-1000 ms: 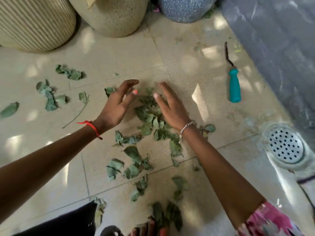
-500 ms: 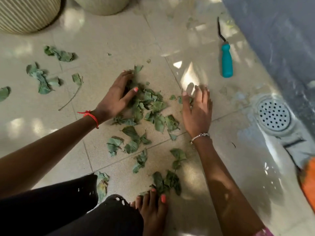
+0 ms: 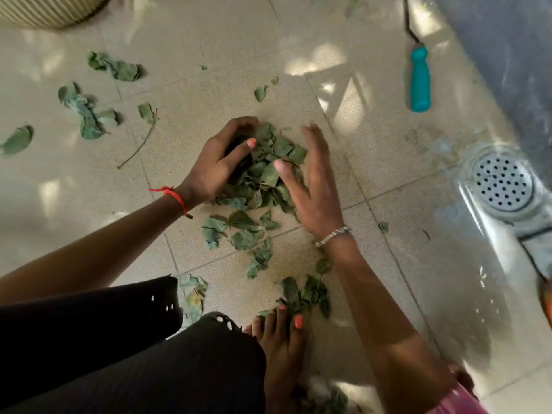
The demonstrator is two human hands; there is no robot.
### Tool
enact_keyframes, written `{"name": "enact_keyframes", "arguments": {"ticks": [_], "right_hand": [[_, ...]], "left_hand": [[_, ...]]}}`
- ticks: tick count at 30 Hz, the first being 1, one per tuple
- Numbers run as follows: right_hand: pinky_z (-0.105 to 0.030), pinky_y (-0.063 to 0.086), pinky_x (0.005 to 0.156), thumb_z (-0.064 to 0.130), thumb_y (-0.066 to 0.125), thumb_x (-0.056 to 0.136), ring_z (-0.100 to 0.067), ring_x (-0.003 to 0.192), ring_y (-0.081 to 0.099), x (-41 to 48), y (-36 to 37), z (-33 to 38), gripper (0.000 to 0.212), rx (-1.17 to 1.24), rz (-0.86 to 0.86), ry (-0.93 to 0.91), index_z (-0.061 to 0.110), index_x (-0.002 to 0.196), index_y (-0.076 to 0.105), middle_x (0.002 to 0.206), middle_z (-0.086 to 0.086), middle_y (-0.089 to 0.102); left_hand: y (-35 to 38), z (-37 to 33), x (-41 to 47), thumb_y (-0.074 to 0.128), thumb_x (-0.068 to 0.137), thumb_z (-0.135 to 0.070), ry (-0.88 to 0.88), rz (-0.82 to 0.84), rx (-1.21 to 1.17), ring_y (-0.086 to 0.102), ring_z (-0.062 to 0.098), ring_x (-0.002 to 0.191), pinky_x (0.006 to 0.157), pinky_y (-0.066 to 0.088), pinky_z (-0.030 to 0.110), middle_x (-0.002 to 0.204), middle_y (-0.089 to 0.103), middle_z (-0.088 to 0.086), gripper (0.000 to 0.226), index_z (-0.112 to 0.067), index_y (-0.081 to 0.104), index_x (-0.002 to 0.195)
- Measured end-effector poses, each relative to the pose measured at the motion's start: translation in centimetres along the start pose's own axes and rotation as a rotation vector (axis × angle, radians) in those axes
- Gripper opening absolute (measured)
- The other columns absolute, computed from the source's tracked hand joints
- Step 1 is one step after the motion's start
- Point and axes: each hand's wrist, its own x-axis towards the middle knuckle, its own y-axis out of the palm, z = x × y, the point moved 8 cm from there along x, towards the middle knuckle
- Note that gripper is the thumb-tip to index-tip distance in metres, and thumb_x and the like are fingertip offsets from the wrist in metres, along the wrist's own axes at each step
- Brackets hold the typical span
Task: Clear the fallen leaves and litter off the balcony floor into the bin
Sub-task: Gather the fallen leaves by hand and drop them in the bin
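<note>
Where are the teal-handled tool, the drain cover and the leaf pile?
teal-handled tool (image 3: 419, 82): head view, middle of handle.
drain cover (image 3: 501, 182): head view, perforated centre.
leaf pile (image 3: 264, 177): head view, middle of heap.

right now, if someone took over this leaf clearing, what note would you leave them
Left hand: fingers curled round the leaf pile from its left side.
Right hand: fingers straight, pressing the pile from the right.
Done: pile gathered between both hands; not lifted.
Left: scoop it up, then collect the loose leaves just below it, the leaves by the foot and the scattered leaves far left. Bin not in view.
Teal-handled tool lies untouched, upper right.
</note>
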Motion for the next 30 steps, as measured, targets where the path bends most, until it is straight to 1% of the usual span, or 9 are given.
{"name": "enact_keyframes", "arguments": {"ticks": [4, 7, 9, 13, 17, 19, 21, 25, 30], "right_hand": [[-0.048, 0.01, 0.117, 0.08, 0.038, 0.068, -0.016, 0.144, 0.0, -4.7, -1.5, -2.1, 0.104, -0.343, 0.179, 0.006, 0.023, 0.148, 0.003, 0.157, -0.006, -0.004], [-0.043, 0.002, 0.115, 0.088, 0.023, 0.066, -0.025, 0.144, 0.005, -7.1, -1.2, -2.5, 0.106, -0.553, 0.15, -0.025, 0.019, 0.145, 0.007, 0.156, -0.017, 0.003], [-0.046, 0.004, 0.114, 0.086, 0.019, 0.069, -0.03, 0.143, 0.012, -7.6, 0.2, -2.0, 0.104, -0.625, 0.136, -0.029, 0.016, 0.144, 0.01, 0.154, -0.021, 0.011], [-0.048, 0.011, 0.113, 0.081, 0.018, 0.073, -0.033, 0.141, 0.021, -5.6, 3.5, 0.1, 0.098, -0.655, 0.074, -0.074, 0.014, 0.145, 0.011, 0.152, -0.023, 0.017], [-0.048, 0.02, 0.114, 0.073, 0.033, 0.078, -0.034, 0.141, 0.018, -2.7, 4.8, 1.9, 0.094, -0.439, 0.006, -0.07, 0.011, 0.147, 0.016, 0.152, -0.022, 0.017], [-0.049, 0.018, 0.115, 0.071, 0.038, 0.078, -0.034, 0.142, 0.015, -2.8, 4.6, 2.9, 0.093, -0.375, -0.012, -0.098, 0.01, 0.147, 0.02, 0.153, -0.021, 0.016], [-0.049, 0.011, 0.115, 0.076, 0.042, 0.072, -0.032, 0.144, 0.007, -4.3, 4.8, 3.4, 0.1, -0.389, 0.066, -0.151, 0.015, 0.148, 0.016, 0.155, -0.018, 0.009], [-0.057, 0.006, 0.114, 0.084, 0.02, 0.066, -0.031, 0.144, 0.001, -7.5, 6.8, 3.1, 0.102, -0.607, 0.199, -0.36, 0.023, 0.147, 0.012, 0.156, -0.012, 0.007], [-0.06, 0.011, 0.112, 0.086, 0.029, 0.067, -0.039, 0.142, 0.011, -2.0, 8.9, 4.0, 0.102, -0.715, 0.088, -0.321, 0.023, 0.146, 0.015, 0.154, -0.016, 0.017]], "left_hand": [[-0.1, 0.3, -1.0, 0.042, 0.093, -0.028, -0.021, 0.014, -0.014, 0.054, -0.008, 0.108, 0.089, 0.043, 0.01, 0.124, 0.055, -0.004, 0.043, -0.011, 0.043, 0.134], [0.5, 0.3, -1.6, 0.044, 0.092, -0.028, -0.021, 0.009, -0.032, 0.053, -0.003, 0.111, 0.092, 0.043, 0.012, 0.126, 0.054, -0.002, 0.044, -0.012, 0.043, 0.134], [0.8, 0.4, -1.8, 0.045, 0.092, -0.029, -0.028, -0.012, -0.036, 0.053, 0.005, 0.115, 0.095, 0.043, 0.015, 0.128, 0.053, -0.001, 0.046, -0.012, 0.042, 0.134], [0.5, 0.5, -1.8, 0.045, 0.091, -0.033, -0.041, -0.086, -0.046, 0.051, 0.006, 0.118, 0.1, 0.042, 0.021, 0.13, 0.052, -0.001, 0.048, -0.013, 0.043, 0.135], [-1.1, 0.6, -2.5, 0.044, 0.092, -0.032, -0.049, -0.147, -0.069, 0.052, -0.002, 0.114, 0.096, 0.042, 0.016, 0.126, 0.053, -0.004, 0.046, -0.011, 0.043, 0.134], [-2.1, 0.8, -3.5, 0.042, 0.093, -0.031, -0.053, -0.185, -0.057, 0.049, -0.009, 0.113, 0.095, 0.039, 0.01, 0.128, 0.05, -0.006, 0.045, -0.012, 0.042, 0.134], [-3.1, 0.9, -4.9, 0.04, 0.093, -0.029, -0.053, -0.222, -0.011, 0.042, -0.018, 0.114, 0.094, 0.032, 0.002, 0.133, 0.046, -0.008, 0.044, -0.013, 0.042, 0.134], [-4.5, 1.6, -7.9, 0.039, 0.092, -0.038, -0.094, -0.224, 0.055, 0.034, -0.005, 0.13, 0.106, 0.024, 0.008, 0.142, 0.04, -0.009, 0.051, -0.015, 0.039, 0.138], [-6.9, 1.8, -10.3, 0.04, 0.092, -0.035, -0.11, -0.235, 0.166, 0.029, 0.002, 0.135, 0.105, 0.02, 0.002, 0.146, 0.036, -0.007, 0.05, -0.014, 0.039, 0.137]]}}
